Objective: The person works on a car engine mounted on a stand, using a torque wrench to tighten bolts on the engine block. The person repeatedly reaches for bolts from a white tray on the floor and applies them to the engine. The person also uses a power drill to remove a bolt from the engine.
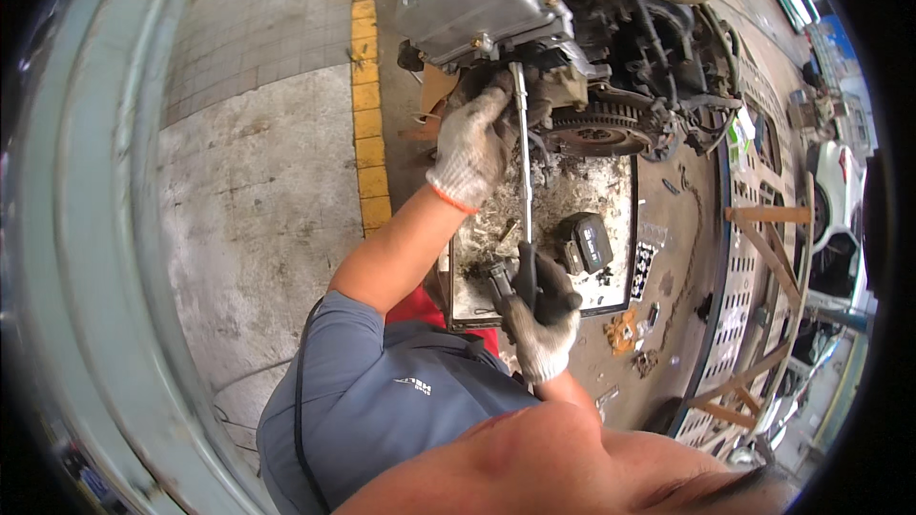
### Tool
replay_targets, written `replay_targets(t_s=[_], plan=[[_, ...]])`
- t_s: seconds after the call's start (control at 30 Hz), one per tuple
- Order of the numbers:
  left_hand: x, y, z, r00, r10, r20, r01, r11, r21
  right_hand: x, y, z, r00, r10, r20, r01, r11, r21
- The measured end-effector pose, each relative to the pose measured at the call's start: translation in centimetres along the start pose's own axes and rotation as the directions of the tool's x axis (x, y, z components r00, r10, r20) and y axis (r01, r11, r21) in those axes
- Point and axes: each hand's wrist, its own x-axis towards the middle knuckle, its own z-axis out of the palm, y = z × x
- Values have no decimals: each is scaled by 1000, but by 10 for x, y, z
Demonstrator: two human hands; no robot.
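The long tool (524, 157) is thin, straight and shiny silver with a black end, and it goes from the right hand (546, 313), curled around that black end, up to the underside of the big engine (487, 5). The left hand (472, 143) is by the tool's top, but I can't tell if it grips anything. Pale writing shows on the blue-grey shirt (348, 401) and the black, boxy thing (595, 231).

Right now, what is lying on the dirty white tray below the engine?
On the tray lie a black, boxy object and dark grime. The right hand and long metal tool cover part; anything beneath them can't be seen.
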Motion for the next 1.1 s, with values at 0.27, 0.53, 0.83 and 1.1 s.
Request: replay_targets(t_s=[0.27, 0.53, 0.83, 1.1], plan=[[7, -9, -37, 989, -76, 130, 87, 993, -84, -27, -39, 37, 942, 134, -307, -191, 968, -161], [9, 1, -39, 992, 53, 118, -114, 789, 604, -33, -29, 40, 934, 64, -352, -178, 936, -304], [13, 11, -55, 882, 130, 452, -459, 449, 767, -30, -27, 54, 909, 1, -417, -118, 960, -256], [9, 18, -18, 966, -56, 253, -8, 970, 244, -20, -31, 48, 853, 147, -501, -184, 983, -25]])
